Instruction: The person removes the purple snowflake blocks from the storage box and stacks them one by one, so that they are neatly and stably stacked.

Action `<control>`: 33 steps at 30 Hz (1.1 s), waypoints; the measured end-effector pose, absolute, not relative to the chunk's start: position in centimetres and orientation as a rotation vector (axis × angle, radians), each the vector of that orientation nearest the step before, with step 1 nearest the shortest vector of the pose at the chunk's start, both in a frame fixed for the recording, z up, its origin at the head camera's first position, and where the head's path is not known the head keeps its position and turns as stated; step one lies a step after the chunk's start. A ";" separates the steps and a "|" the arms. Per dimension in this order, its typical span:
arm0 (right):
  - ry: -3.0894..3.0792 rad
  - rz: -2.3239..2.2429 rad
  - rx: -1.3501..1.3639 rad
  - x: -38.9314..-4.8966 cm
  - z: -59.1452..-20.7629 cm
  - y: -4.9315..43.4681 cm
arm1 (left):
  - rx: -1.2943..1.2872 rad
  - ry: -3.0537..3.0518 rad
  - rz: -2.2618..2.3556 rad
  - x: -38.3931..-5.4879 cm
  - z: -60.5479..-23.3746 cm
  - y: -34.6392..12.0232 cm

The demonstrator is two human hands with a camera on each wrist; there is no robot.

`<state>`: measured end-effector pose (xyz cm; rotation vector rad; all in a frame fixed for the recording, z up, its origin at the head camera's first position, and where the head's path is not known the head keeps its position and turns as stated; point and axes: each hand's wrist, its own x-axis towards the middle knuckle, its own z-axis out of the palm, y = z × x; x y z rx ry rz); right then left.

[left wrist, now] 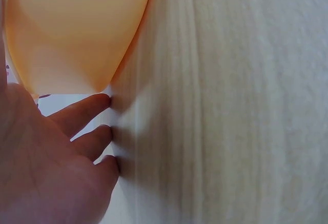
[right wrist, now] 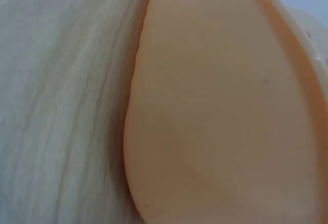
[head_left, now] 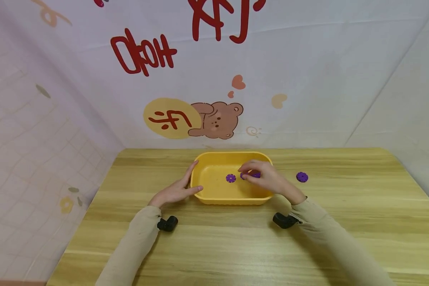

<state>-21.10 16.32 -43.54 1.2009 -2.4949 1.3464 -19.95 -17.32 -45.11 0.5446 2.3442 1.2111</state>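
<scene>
A yellow plastic basin [head_left: 214, 201] stands near the back of the table. My left hand [head_left: 173, 192] lies against its left end in the head view, thumb over the near-left rim and index finger along the far-left corner. In the left wrist view its other fingers [left wrist: 87, 114] extend loosely beside the basin wall. My right hand [head_left: 266, 178] reaches into the basin's right half, thumb and fingers bent around a notched purple disc [head_left: 241, 175]. Whether they pinch it is hidden. A second purple disc [head_left: 230, 178] lies to the left on the basin floor; another [head_left: 257, 174] shows behind the thumb.
Another purple disc or small stack of discs [head_left: 302, 177] lies on the wooden table [head_left: 214, 246], right of the basin. Behind the table hangs a printed white cloth [head_left: 307, 79]. Black wrist devices [head_left: 284, 220] sit under both sleeves.
</scene>
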 end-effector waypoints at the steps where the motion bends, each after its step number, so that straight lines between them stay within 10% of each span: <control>1: -2.500 1.341 1.194 -21.2 -43.6 16.2 | 0.549 2.346 1.207 -20.0 -45.0 -17.3; 33: -2.901 1.272 1.100 -24.3 -44.8 13.4 | 0.565 2.309 1.206 -18.8 -41.8 -16.6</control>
